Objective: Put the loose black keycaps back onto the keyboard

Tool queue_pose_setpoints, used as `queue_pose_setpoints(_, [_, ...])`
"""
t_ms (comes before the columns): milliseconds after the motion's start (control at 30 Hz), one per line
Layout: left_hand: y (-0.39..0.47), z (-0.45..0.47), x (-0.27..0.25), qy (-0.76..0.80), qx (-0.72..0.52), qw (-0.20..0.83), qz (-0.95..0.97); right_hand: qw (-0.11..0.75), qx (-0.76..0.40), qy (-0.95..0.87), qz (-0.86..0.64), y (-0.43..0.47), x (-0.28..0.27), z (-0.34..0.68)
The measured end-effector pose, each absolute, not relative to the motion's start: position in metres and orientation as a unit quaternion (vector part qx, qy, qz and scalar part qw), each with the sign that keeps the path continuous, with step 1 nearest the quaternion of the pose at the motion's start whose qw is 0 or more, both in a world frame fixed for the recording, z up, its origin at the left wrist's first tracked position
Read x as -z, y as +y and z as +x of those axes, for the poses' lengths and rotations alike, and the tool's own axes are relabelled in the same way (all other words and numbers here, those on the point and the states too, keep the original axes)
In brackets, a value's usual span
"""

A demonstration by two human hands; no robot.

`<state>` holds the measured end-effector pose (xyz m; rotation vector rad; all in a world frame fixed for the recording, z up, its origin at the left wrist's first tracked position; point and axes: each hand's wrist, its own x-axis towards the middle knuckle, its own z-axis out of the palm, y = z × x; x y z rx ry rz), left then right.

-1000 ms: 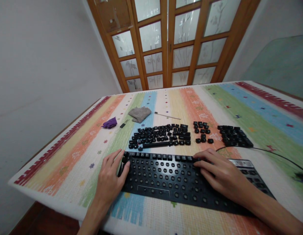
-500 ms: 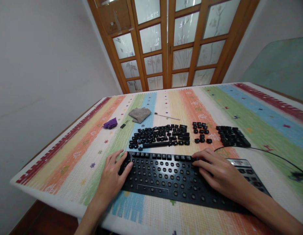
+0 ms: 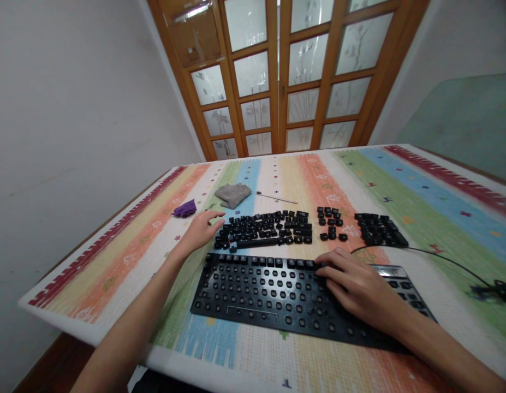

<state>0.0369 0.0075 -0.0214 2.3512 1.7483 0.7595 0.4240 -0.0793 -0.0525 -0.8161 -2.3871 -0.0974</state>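
Mostly, blk kbd (image 3: 277, 300) shows bare key sockets (image 3: 270, 283).

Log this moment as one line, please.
left hand: near loose keycaps | right hand: on keyboard | keyboard: top-row keycaps fitted | beyond: gray cloth, purple cloth

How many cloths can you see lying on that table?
2: a crumpled purple fabric cloth, beyond and left of the bare left hand, and a rumpled grey fabric cloth, farther back, left of the thin dark-tipped rod. Another might be hidden behind the hand.
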Motion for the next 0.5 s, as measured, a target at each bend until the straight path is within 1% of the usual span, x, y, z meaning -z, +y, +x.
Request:
queue_pose_setpoints(200, [0.044, 0.042, 0.035, 0.582, -0.225, 0.099, 0.775, 0.297, 0.037, -0.904, -0.306, -0.079, 0.053, 0.425])
queue_pose_setpoints(500, [0.053, 0.044, 0.038, 0.582, -0.239, 0.118, 0.768, 0.293, 0.042, -0.905, -0.305, -0.081, 0.05, 0.425])
